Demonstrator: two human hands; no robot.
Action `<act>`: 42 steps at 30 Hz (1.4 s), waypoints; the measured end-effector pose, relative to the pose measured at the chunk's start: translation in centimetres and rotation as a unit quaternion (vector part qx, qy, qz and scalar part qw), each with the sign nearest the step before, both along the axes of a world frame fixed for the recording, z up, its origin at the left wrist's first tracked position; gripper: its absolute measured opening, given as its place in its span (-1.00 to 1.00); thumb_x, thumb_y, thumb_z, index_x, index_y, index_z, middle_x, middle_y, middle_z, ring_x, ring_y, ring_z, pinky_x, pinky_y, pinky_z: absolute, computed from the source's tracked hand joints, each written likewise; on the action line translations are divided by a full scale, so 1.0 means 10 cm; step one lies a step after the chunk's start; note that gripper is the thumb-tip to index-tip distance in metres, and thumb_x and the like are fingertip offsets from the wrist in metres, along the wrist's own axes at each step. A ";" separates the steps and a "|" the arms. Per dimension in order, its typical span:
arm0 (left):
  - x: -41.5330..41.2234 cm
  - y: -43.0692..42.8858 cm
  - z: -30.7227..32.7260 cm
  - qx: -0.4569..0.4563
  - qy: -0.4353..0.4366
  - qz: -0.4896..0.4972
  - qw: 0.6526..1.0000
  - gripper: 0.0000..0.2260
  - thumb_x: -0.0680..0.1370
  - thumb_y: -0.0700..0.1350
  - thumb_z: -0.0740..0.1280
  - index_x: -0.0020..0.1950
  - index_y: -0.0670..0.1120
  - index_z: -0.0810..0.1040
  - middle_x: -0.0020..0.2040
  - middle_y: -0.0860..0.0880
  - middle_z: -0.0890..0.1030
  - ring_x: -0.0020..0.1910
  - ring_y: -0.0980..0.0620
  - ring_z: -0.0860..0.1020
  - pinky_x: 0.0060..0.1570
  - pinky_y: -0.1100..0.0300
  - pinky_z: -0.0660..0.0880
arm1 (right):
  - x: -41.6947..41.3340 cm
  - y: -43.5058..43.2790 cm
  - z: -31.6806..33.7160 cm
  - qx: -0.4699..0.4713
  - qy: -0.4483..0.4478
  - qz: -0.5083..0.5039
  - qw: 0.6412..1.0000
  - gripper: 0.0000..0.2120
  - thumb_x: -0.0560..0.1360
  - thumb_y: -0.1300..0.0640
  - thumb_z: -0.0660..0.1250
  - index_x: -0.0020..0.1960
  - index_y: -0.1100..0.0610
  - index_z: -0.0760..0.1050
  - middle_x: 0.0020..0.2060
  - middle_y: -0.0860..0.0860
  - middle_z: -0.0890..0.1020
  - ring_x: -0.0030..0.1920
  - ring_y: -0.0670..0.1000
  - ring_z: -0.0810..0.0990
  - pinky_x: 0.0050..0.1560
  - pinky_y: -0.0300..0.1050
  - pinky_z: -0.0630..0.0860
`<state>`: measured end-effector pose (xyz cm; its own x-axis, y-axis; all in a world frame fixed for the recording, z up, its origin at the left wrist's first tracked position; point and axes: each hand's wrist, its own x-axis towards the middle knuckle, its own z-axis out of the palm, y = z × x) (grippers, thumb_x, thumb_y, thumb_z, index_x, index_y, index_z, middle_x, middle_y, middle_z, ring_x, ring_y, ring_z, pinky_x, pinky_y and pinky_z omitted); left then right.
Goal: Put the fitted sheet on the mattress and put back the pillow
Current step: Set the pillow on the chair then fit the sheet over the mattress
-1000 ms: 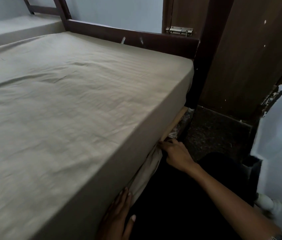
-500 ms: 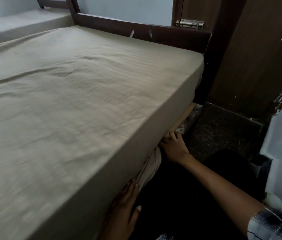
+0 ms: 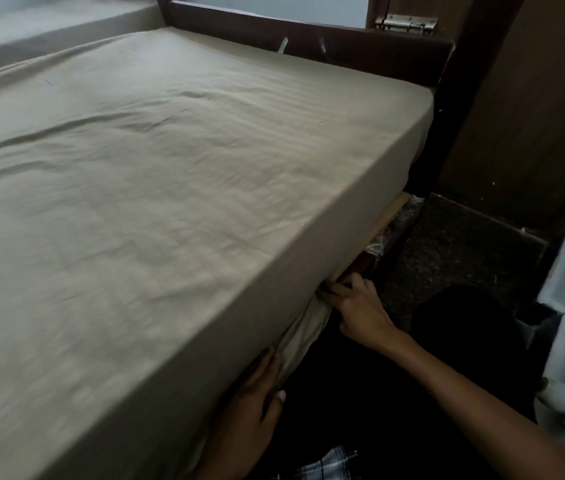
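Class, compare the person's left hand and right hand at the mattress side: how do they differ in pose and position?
The left hand lies flat, fingers straight, against the fitted sheet; the right hand has curled fingers at the sheet's loose hanging edge. The left hand is nearer the camera; the right hand is farther along, toward the far corner. Both touch the sheet low on the same side.

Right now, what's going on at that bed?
A person is tucking a sheet under the mattress along its near side. The right hand pinches the sheet's lower edge at the mattress bottom; the left hand presses flat against the side, closer to the camera. Between them a fold of sheet hangs loose, not yet tucked. No pillow is in view.
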<state>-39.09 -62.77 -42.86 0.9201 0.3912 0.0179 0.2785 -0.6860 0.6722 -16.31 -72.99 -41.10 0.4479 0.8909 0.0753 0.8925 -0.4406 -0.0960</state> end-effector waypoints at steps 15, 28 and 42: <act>0.07 -0.16 0.05 0.061 0.051 0.066 0.995 -0.39 0.44 0.16 -0.01 0.47 0.00 0.28 0.44 0.14 0.28 0.40 0.21 0.28 0.36 0.38 0.16 | 0.01 0.28 -0.12 0.027 -0.132 0.022 0.991 -0.71 0.22 -0.02 0.21 -0.21 0.05 0.64 -0.26 -0.01 0.65 -0.05 0.11 0.33 0.03 0.06 0.23; -0.03 -0.03 0.11 0.083 0.041 0.057 0.994 -0.57 0.44 -0.08 0.13 0.25 -0.10 0.55 0.22 0.02 0.59 0.11 0.07 0.60 0.14 0.26 0.41 | -0.36 0.04 -0.04 0.100 0.022 0.045 0.994 -0.40 0.06 0.20 0.25 0.09 0.01 0.63 0.06 -0.14 0.63 0.03 0.06 0.42 -0.15 -0.05 0.46; -0.05 -0.24 0.05 0.075 -0.014 0.030 0.997 -0.51 0.54 -0.02 0.09 0.47 -0.08 0.30 0.50 0.04 0.23 0.48 0.13 0.19 0.44 0.28 0.06 | -0.60 0.37 -0.06 -0.078 -0.043 0.055 0.995 -0.67 0.29 0.02 0.08 -0.24 -0.01 0.63 -0.28 -0.06 0.62 -0.03 0.08 0.34 -0.11 -0.05 0.20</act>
<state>-39.63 -65.14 -42.35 0.8936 0.4362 0.1060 0.3039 -0.7617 0.5722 -22.35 -69.28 -41.68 0.3452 0.9379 -0.0346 0.9381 -0.3436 0.0443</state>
